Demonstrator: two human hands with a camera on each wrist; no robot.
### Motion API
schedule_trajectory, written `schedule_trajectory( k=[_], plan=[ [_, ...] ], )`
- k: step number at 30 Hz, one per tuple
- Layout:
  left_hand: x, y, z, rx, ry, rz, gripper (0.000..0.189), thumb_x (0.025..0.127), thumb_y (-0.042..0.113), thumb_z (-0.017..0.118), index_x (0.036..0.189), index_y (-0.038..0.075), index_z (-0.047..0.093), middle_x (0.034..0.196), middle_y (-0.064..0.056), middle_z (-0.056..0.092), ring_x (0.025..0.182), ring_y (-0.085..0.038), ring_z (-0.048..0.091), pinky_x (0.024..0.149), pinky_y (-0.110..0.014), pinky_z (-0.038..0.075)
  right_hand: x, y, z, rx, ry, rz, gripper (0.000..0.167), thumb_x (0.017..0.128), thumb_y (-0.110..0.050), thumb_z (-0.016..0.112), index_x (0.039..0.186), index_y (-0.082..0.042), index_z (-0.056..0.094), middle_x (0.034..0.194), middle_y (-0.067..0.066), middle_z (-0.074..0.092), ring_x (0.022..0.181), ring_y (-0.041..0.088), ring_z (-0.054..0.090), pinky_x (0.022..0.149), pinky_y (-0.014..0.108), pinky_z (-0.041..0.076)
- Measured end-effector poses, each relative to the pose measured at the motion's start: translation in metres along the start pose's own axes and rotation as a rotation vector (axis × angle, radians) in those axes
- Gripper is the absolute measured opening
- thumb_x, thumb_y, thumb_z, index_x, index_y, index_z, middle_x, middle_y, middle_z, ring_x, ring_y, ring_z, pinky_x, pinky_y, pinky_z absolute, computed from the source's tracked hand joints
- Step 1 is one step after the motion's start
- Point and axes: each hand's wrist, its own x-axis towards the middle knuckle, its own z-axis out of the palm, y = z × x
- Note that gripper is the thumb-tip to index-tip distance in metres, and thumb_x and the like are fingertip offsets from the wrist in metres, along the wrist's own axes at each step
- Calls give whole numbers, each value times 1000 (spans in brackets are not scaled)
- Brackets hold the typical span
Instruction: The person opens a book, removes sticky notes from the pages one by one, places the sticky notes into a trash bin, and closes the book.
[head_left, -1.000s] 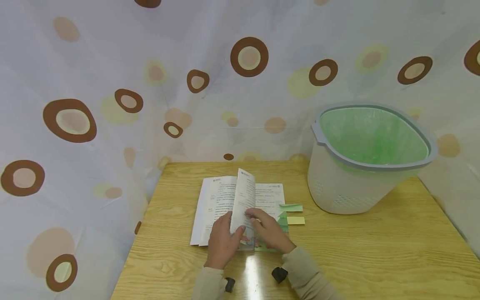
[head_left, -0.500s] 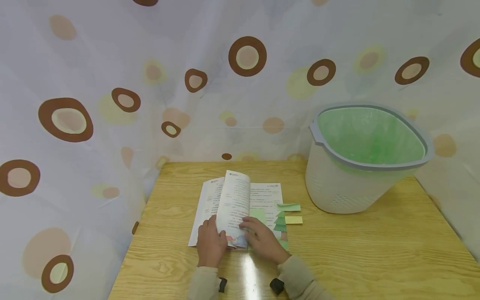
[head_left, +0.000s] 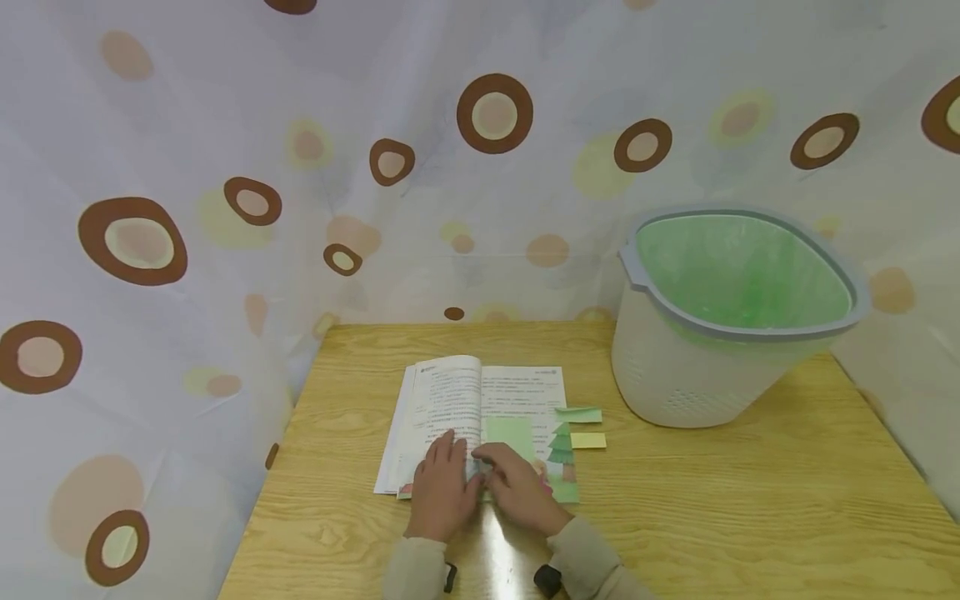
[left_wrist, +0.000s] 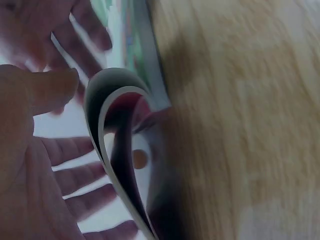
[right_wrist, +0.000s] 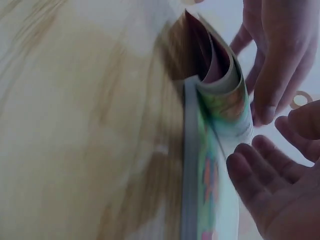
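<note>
White pgs w/ dense small print: a book point(head_left: 468, 408) lies spread on the wood-grain surface point(head_left: 712, 508), in front of the person & left of a tall basket point(head_left: 690, 375). Person's left hand point(head_left: 440, 493) rests on the lower part of the left pg – grip spread, fingers nearly straight w/ gaps btwn them, thumb out toward the gutter. Beside it, person's right hand point(head_left: 519, 490) is over the lower gutter; grip loosely spread too, fingers a bit bent. Can't tell if its fingertips touch paper. Both wrist views show pgs bulging up in a rounded curl near the spine, dark inside.

Right pg has a light-green rectangle point(head_left: 510, 435) close to the gutter – can't tell if stuck on or printed – plus a printed tree point(head_left: 560, 444) & other colour art along the bottom, partly hidden by the right hand. Off that pg's outer edge stick 2 tabs: green tab point(head_left: 580, 414), yellow tab point(head_left: 588, 440) just below.

Basket is well apart from the book: whitish wall, perforated low down, greyish-blue rim, green inside. Bkgd: pale curtain point(head_left: 420, 75) w/ brown rings & peach/yellow blobs. Sleeves point(head_left: 596, 567) beige, approx. wrist length.
</note>
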Motion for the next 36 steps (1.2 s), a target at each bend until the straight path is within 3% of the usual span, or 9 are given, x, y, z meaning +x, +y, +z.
schedule_trajectory(
  k=[3,7,13,15,20,24,32,36],
  plan=[
    [0,-2,1,33,2,-54,54,89,32,70,129,-3,57,141,-25,53,130,-43,51,94,-59,52,-4,5,-1,-81,35,24,30,95,3,51,122,-3,62,123,11,64,111,26,63,97,41,54],
    [3,-2,2,82,19,-83,56,83,27,77,125,-6,59,140,-24,53,129,-42,51,92,-55,55,-7,9,-2,-172,36,13,26,93,0,53,116,-4,66,118,10,67,112,27,63,98,44,53],
    [6,-2,9,61,-29,-92,62,84,19,75,135,-6,51,142,-27,49,126,-42,53,93,-50,56,-10,11,-1,-344,-34,-5,27,90,-7,58,114,-4,69,121,13,65,109,30,61,93,49,51],
    [6,-3,11,47,-45,-115,63,85,21,73,139,-2,49,144,-26,49,127,-43,52,93,-55,55,-12,12,-1,-377,-74,-9,29,89,-9,60,117,-3,68,126,14,62,111,32,60,94,51,50],
    [7,-4,11,16,-59,-193,63,86,28,71,141,8,51,146,-19,51,128,-42,52,85,-65,52,-16,12,-1,-401,-122,-4,35,87,-12,63,122,-7,65,134,11,58,121,32,56,97,54,48],
    [7,-3,12,-22,-71,-208,65,85,32,73,141,7,50,145,-21,52,125,-45,54,79,-64,53,-18,11,-1,-415,-110,6,36,86,-12,64,122,-10,66,134,9,59,121,30,56,98,52,48],
    [8,2,16,-42,-69,-240,65,81,20,77,135,-4,50,145,-26,47,132,-47,45,104,-60,45,-23,6,-4,-438,-108,14,41,81,-12,66,121,-7,66,133,9,59,120,30,57,92,52,49],
    [10,4,18,-35,-74,-218,71,82,13,75,144,-2,43,152,-26,38,126,-48,49,93,-57,53,-22,7,-5,-437,-131,22,41,84,-14,65,124,-8,65,136,9,58,123,29,56,95,52,49]
  ],
)
